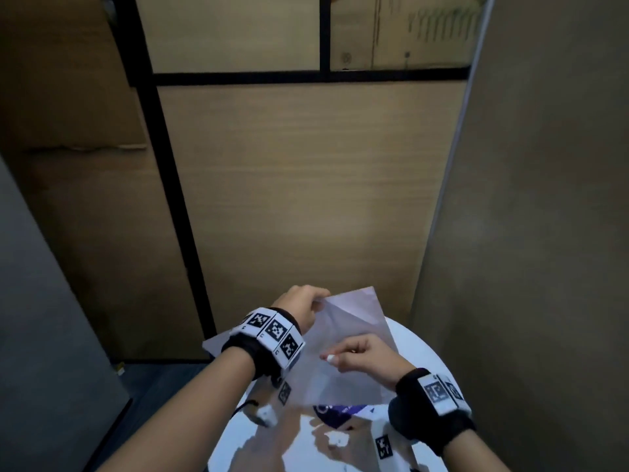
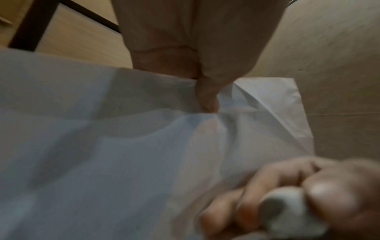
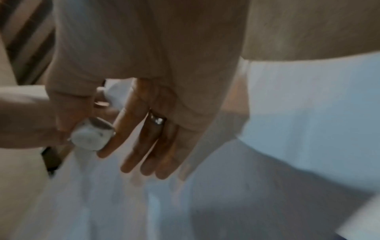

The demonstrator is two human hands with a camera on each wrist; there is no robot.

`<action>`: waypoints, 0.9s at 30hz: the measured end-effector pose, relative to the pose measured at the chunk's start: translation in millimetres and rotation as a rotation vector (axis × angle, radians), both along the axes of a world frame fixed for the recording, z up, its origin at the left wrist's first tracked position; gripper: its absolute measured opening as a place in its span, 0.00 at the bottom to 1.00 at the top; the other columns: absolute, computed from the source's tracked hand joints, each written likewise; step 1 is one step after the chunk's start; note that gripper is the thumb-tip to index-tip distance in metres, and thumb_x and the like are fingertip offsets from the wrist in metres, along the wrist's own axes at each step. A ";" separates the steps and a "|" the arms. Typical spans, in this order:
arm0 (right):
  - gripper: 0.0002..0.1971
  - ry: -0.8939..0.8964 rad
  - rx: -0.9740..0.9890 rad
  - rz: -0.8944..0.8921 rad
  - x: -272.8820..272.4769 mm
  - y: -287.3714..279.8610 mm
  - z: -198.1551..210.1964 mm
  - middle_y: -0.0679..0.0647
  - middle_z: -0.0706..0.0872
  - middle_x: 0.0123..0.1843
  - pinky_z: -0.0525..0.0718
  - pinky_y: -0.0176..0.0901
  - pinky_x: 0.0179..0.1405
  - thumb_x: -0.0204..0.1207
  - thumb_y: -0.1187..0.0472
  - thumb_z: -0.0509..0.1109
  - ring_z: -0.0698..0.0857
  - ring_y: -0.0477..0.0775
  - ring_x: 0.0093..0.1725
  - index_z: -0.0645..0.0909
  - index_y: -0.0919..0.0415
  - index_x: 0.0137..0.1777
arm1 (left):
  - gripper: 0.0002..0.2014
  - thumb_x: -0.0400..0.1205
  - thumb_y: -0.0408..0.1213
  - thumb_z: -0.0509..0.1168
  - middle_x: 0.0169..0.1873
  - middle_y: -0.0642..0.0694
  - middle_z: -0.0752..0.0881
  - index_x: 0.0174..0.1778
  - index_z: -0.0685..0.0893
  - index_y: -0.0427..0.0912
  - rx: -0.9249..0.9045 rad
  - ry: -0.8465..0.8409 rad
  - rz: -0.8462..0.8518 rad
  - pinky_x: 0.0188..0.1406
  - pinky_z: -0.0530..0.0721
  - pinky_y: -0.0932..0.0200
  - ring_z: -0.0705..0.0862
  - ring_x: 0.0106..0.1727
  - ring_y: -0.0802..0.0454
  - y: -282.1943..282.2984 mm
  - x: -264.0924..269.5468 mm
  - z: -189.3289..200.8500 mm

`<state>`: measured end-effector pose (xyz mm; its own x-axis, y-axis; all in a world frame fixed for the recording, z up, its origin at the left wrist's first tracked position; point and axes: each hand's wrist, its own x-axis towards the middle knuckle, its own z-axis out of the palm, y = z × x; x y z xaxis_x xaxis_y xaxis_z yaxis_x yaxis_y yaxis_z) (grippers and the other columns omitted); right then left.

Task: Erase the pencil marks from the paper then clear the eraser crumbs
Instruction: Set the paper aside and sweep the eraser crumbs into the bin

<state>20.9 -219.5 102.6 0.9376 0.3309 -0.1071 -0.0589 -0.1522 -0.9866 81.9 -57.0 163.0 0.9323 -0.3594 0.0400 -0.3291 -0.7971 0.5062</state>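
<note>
Your left hand (image 1: 299, 306) pinches the far edge of the thin white paper sheet (image 1: 343, 338), lifting it off the round white table (image 1: 422, 352). Your right hand (image 1: 360, 356), nearer you, pinches the small white eraser (image 1: 331, 358) just above the sloping sheet.

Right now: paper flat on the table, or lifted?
Lifted and creased: the left hand pinches the paper by its far edge, raising it off the table.

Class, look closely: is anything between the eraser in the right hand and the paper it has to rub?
Nothing visible. The right hand pinches the eraser directly over the paper, which the left hand grips by its far edge.
</note>
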 end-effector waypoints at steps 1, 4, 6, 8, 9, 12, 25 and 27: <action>0.10 0.001 0.002 -0.030 0.7 0.0 -0.4 0.52 0.89 0.42 0.80 0.35 0.49 0.72 0.70 0.74 0.83 0.43 0.43 0.89 0.54 0.36 | 0.22 0.79 0.22 0.56 0.58 0.43 0.87 0.67 0.82 0.39 0.006 0.013 -0.034 0.61 0.78 0.63 0.85 0.60 0.53 -2.7 -1.1 5.1; 0.11 0.004 -0.160 -0.091 -0.1 0.1 -18.9 0.46 0.86 0.36 0.78 0.26 0.44 0.72 0.70 0.73 0.82 0.39 0.38 0.83 0.55 0.32 | 0.23 0.78 0.21 0.56 0.60 0.42 0.86 0.68 0.81 0.38 0.030 0.008 -0.072 0.59 0.77 0.65 0.84 0.61 0.53 -9.8 -2.9 18.8; 0.10 0.016 -0.347 -0.046 -4.2 -0.1 -34.9 0.47 0.84 0.36 0.76 0.30 0.45 0.72 0.65 0.74 0.80 0.41 0.37 0.81 0.52 0.32 | 0.25 0.78 0.20 0.55 0.60 0.43 0.86 0.70 0.79 0.39 0.038 0.005 -0.071 0.58 0.76 0.67 0.84 0.62 0.53 -12.1 -3.5 26.0; 0.08 0.031 -0.366 0.014 -10.1 0.9 -38.5 0.45 0.84 0.35 0.78 0.33 0.48 0.72 0.63 0.75 0.81 0.39 0.37 0.82 0.51 0.35 | 0.25 0.78 0.20 0.54 0.58 0.44 0.87 0.68 0.80 0.40 0.051 0.000 -0.077 0.57 0.78 0.65 0.85 0.60 0.54 -12.5 -2.4 29.9; 0.07 0.015 -0.331 0.020 -12.2 1.8 -35.1 0.44 0.85 0.34 0.78 0.34 0.48 0.72 0.63 0.75 0.81 0.38 0.36 0.83 0.52 0.35 | 0.25 0.77 0.20 0.54 0.56 0.45 0.88 0.67 0.81 0.41 0.058 -0.004 -0.080 0.56 0.78 0.64 0.85 0.58 0.54 -12.2 -2.3 31.3; 0.02 -0.085 -0.147 -0.037 -14.5 4.6 -15.5 0.52 0.86 0.38 0.79 0.33 0.45 0.73 0.65 0.74 0.81 0.42 0.39 0.87 0.64 0.43 | 0.25 0.77 0.19 0.53 0.58 0.44 0.88 0.67 0.82 0.40 0.076 -0.002 -0.097 0.59 0.79 0.62 0.85 0.60 0.52 -12.6 -4.0 34.2; 0.03 -0.139 -0.114 -0.122 -32.9 1.6 -7.9 0.53 0.85 0.37 0.79 0.30 0.42 0.73 0.68 0.73 0.82 0.38 0.35 0.85 0.67 0.46 | 0.23 0.83 0.27 0.61 0.69 0.41 0.80 0.75 0.74 0.41 0.197 -0.019 -0.103 0.64 0.71 0.63 0.78 0.70 0.47 -13.5 -23.5 49.8; 0.03 -0.203 0.024 -0.137 -32.9 -0.1 12.9 0.57 0.87 0.38 0.80 0.34 0.44 0.73 0.71 0.73 0.83 0.45 0.39 0.86 0.69 0.45 | 0.23 0.83 0.26 0.60 0.71 0.42 0.78 0.76 0.73 0.41 0.225 -0.005 -0.124 0.66 0.70 0.63 0.77 0.71 0.48 -13.8 -24.1 47.0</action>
